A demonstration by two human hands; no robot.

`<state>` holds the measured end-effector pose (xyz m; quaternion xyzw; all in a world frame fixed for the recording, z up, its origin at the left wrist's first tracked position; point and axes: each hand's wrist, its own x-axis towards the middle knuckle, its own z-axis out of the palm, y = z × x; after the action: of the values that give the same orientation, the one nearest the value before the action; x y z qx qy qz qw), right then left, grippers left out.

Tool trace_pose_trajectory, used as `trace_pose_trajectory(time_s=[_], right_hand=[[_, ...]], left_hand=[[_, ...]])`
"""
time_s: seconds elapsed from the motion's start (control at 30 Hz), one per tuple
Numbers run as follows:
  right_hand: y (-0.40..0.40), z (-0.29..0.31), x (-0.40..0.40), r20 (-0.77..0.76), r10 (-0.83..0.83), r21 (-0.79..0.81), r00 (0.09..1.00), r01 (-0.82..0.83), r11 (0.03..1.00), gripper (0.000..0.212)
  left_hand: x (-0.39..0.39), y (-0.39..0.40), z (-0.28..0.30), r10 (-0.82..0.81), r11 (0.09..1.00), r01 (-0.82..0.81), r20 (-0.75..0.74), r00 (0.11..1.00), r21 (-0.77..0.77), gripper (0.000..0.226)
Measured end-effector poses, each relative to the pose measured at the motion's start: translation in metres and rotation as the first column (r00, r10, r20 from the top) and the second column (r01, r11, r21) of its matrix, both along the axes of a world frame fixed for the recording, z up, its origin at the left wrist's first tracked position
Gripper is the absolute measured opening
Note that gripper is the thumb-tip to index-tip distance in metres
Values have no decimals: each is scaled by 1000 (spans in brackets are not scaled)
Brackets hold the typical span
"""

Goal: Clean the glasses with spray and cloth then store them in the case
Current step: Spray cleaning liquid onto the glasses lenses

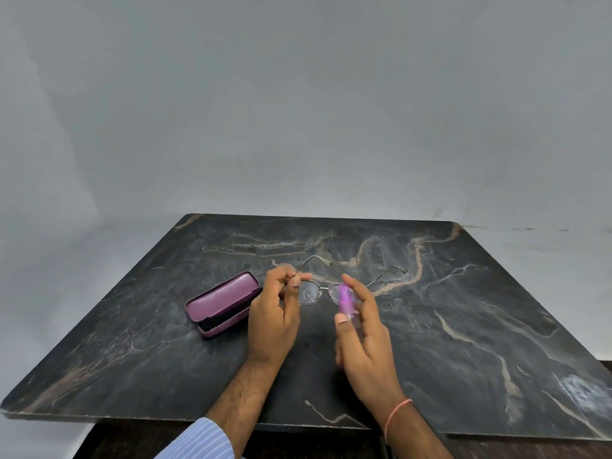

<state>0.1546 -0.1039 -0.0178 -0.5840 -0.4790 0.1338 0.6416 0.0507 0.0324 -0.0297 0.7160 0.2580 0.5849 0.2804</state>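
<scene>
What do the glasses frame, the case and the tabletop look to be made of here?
Glasses: thin metal wire frame, judging by the slim pale-toned rim and temples, with clear lenses. Glasses case: hard shell with a smooth, slightly glossy pink surface, possibly plastic or leatherette; dark lining inside. Tabletop: dark stone-look slab with pale veining, marble or a laminate imitation; the picture cannot settle which.

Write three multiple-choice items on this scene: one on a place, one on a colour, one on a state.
1. Where does the glasses case lie relative to the left hand?
A. To its left
B. To its right
C. Under it

2. What colour is the spray bottle in the right hand?
A. Green
B. Purple
C. Yellow

3. How is the case?
A. Shut
B. Open
C. Upside down

Key: 1 A, it sits left of the hand holding the glasses; 2 B, its body shows purple; 3 B, the lid stands raised.
</scene>
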Motion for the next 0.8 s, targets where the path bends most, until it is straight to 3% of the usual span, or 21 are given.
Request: trace_pose_trajectory(time_s=[0.27, 0.5, 0.67, 0.73, 0.8], right_hand=[[-55, -5, 66, 73, -159, -121, 985, 167, 978, 32], [-74, 0, 106, 85, -352, -225, 932, 362, 905, 26], [-76, 0, 107, 69, -357, -259, 932, 362, 895, 45], [-77, 0, 107, 143, -354, -288, 924, 381, 878, 67], [-82, 3, 103, 296, -432, -248, 852, 506, 826, 82]], left_hand=[[0, 1, 1, 23, 1000, -23, 14, 1000, 0, 3], [-1, -4, 3, 32, 999, -31, 25, 999, -18, 10], [-2, -7, 2, 18, 1000, -17, 25, 1000, -20, 3], [-2, -7, 2, 6, 1000, -5, 32, 999, -18, 3], [-2, -8, 2, -8, 1000, 9, 34, 999, -24, 4]])
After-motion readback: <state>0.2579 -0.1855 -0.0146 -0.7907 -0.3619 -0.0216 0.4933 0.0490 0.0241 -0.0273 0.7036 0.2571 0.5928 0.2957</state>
